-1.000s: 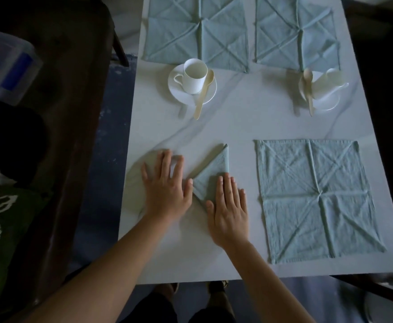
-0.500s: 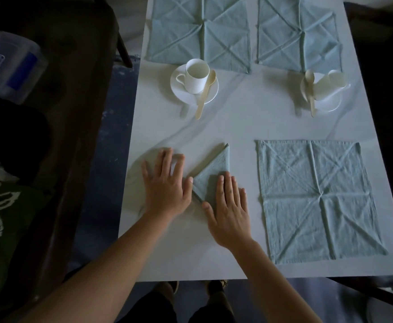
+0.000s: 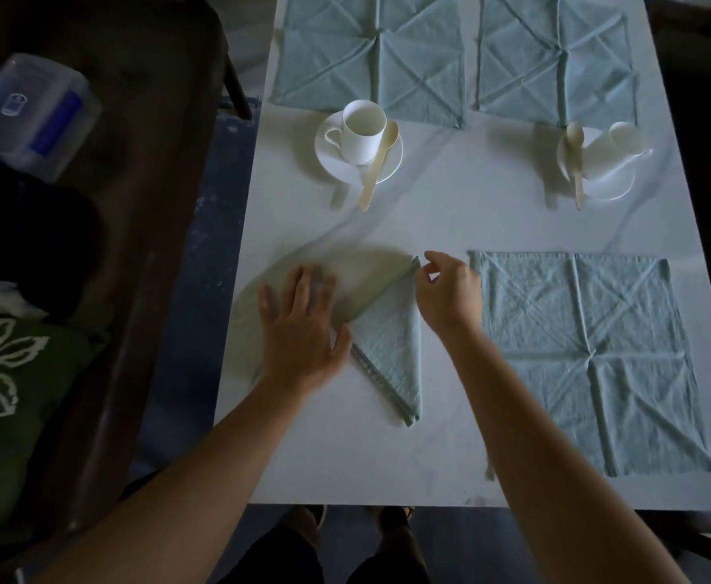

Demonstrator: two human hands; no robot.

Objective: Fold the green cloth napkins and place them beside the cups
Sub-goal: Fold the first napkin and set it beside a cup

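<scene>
Nearest in, two shoes (image 3: 393,518) are glimpsed under the front edge of the white desk (image 3: 387,465), and two bare forearms are stretched out over it. Four green napkins are counted: one folded, three laid open. The folded napkin (image 3: 391,343) is found on the near left part of the desk, a triangle with one tip toward the front edge and another toward the cups. The left hand (image 3: 303,326) is laid flat just left of it, fingers spread, thumb touching the cloth's left corner. The right hand (image 3: 450,292) is held at the upper tip, fingers curled, thumb and forefinger drawn close at the point; whether the cloth is actually pinched cannot be told. Just right of that hand, the first open napkin (image 3: 589,360) is spread flat, crossed by fold creases. Farther back, two white cups are seen, each on a saucer with one pale spoon. The left cup (image 3: 362,137) is stood upright on the left saucer (image 3: 332,162), with the first spoon (image 3: 376,166) leaned over the rim onto the desk. The right cup (image 3: 606,155) is tipped on its side on the right saucer (image 3: 615,189), with the second spoon (image 3: 577,162) beside it. Beyond the cups, the second open napkin (image 3: 370,56) and third open napkin (image 3: 556,61) are spread side by side. Off to the left, one clear plastic box (image 3: 29,115) and one green cushion (image 3: 8,406) are made out.
</scene>
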